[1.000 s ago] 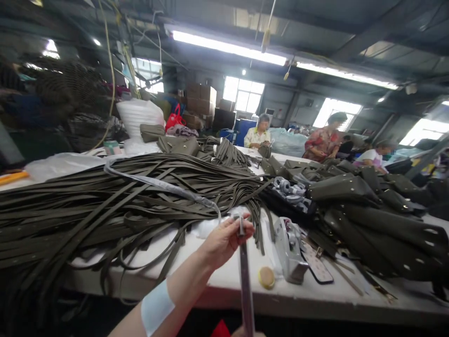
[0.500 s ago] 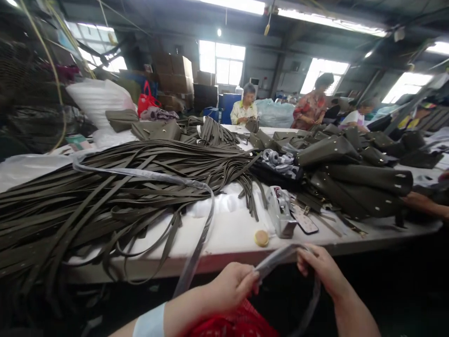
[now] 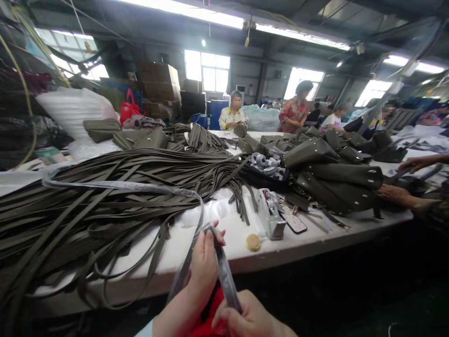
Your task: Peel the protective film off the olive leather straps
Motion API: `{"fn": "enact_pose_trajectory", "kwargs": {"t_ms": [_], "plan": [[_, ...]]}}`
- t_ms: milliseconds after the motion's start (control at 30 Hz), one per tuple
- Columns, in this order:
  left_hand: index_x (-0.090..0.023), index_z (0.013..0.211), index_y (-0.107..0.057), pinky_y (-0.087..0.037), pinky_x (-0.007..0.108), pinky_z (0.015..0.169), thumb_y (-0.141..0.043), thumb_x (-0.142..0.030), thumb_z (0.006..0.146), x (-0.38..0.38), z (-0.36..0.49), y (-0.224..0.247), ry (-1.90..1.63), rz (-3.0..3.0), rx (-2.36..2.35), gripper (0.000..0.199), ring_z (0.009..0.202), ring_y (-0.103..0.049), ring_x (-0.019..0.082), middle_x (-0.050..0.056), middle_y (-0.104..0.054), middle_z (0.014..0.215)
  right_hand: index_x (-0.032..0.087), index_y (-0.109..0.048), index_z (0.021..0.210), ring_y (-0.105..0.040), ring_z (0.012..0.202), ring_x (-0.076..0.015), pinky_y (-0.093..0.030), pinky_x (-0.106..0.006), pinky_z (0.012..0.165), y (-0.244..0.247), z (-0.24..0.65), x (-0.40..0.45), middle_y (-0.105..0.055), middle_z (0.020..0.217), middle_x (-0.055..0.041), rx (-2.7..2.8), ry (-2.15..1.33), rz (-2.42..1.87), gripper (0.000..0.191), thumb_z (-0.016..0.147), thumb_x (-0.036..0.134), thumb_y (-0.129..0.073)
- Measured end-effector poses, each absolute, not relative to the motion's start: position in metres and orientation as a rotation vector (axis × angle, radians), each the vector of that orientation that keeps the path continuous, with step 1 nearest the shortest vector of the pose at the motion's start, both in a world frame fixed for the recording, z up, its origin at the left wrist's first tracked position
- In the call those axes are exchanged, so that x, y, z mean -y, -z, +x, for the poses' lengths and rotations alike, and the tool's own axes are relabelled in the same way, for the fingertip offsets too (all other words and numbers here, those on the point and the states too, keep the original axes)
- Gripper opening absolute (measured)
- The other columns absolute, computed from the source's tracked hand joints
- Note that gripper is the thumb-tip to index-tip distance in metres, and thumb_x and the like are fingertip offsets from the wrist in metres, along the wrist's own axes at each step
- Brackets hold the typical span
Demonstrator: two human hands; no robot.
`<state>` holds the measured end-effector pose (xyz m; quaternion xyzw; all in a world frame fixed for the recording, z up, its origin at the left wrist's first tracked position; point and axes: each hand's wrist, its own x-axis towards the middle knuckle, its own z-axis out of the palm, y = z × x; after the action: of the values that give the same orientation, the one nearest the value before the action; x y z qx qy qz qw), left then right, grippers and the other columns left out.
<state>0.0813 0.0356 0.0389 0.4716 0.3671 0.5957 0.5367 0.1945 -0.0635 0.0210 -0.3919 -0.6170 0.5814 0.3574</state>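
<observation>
A long dark strap in a clear plastic sleeve (image 3: 227,277) runs between my two hands. My left hand (image 3: 205,260) is closed on it near the table's front edge, where the strap bends over the fingers. Lower down and to the right, my right hand (image 3: 250,313) grips the same strap, thumb on top. From the table, more plastic-covered length (image 3: 140,186) lies across a heap of dark olive straps (image 3: 87,201) and drops past my left wrist. What hangs below my right hand is hidden.
On the white table (image 3: 224,250) stand a tape dispenser (image 3: 271,217), a phone (image 3: 293,219) and a round yellow-rimmed tin (image 3: 252,242). Olive bags (image 3: 336,187) pile up at right, where a co-worker's hands (image 3: 396,193) reach in. Several people work across the table.
My left hand has risen and moved left, turning upward. My right hand has come down and left, so the strap between them now slants steeply. The view has swung right.
</observation>
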Motion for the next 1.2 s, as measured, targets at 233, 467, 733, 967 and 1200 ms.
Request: {"fn": "enact_pose_trajectory", "kwargs": {"t_ms": [233, 467, 733, 967, 1200], "plan": [[-0.016, 0.090, -0.061, -0.047, 0.039, 0.077, -0.035, -0.050, 0.096, -0.029, 0.074, -0.002, -0.863, 2.255, -0.793, 0.043, 0.078, -0.059, 0.025, 0.010, -0.063, 0.080, 0.013, -0.064, 0.062, -0.022, 0.027, -0.0036, -0.018, -0.019, 0.035, -0.042, 0.270, 0.056, -0.038, 0.032, 0.0060, 1.126, -1.259, -1.218, 0.058, 0.087, 0.064, -0.051], [-0.014, 0.075, -0.062, -0.039, 0.025, 0.052, -0.040, -0.067, 0.089, -0.014, 0.083, -0.025, -0.408, 1.205, -0.589, 0.059, 0.039, -0.031, 0.009, -0.008, -0.033, 0.042, 0.020, -0.061, 0.121, -0.062, 0.107, -0.0252, -0.046, -0.037, 0.097, -0.038, 0.302, 0.042, -0.069, 0.113, -0.0100, 1.560, -0.760, -1.495, 0.043, 0.080, 0.031, -0.066], [-0.010, 0.109, -0.062, -0.048, 0.033, 0.087, -0.058, -0.049, 0.089, -0.031, 0.078, -0.079, -0.933, 0.772, -0.496, 0.043, 0.058, -0.048, 0.009, -0.004, -0.049, 0.066, 0.016, -0.072, 0.091, -0.062, 0.076, -0.0185, -0.048, -0.029, 0.075, -0.019, 0.216, 0.054, -0.067, 0.078, -0.0046, 1.632, -1.367, -1.262, 0.049, 0.098, 0.051, -0.039], [-0.015, 0.095, -0.061, -0.046, 0.043, 0.084, -0.034, -0.058, 0.094, -0.038, 0.071, -0.008, -0.958, 2.048, -0.844, 0.051, 0.083, -0.056, 0.025, 0.012, -0.062, 0.086, 0.013, -0.071, 0.070, -0.032, 0.038, -0.0052, -0.022, -0.020, 0.039, -0.040, 0.260, 0.074, -0.050, 0.049, 0.0009, 1.453, -1.591, -1.002, 0.065, 0.089, 0.068, -0.042], [-0.016, 0.071, -0.061, -0.038, 0.027, 0.051, -0.021, -0.070, 0.091, -0.007, 0.081, -0.014, -0.480, 1.611, -0.766, 0.070, 0.042, -0.039, 0.013, -0.003, -0.042, 0.046, 0.020, -0.063, 0.116, -0.065, 0.101, -0.0262, -0.052, -0.038, 0.091, -0.047, 0.322, 0.046, -0.069, 0.108, -0.0109, 1.667, -0.596, -1.663, 0.042, 0.080, 0.041, -0.066]]}}
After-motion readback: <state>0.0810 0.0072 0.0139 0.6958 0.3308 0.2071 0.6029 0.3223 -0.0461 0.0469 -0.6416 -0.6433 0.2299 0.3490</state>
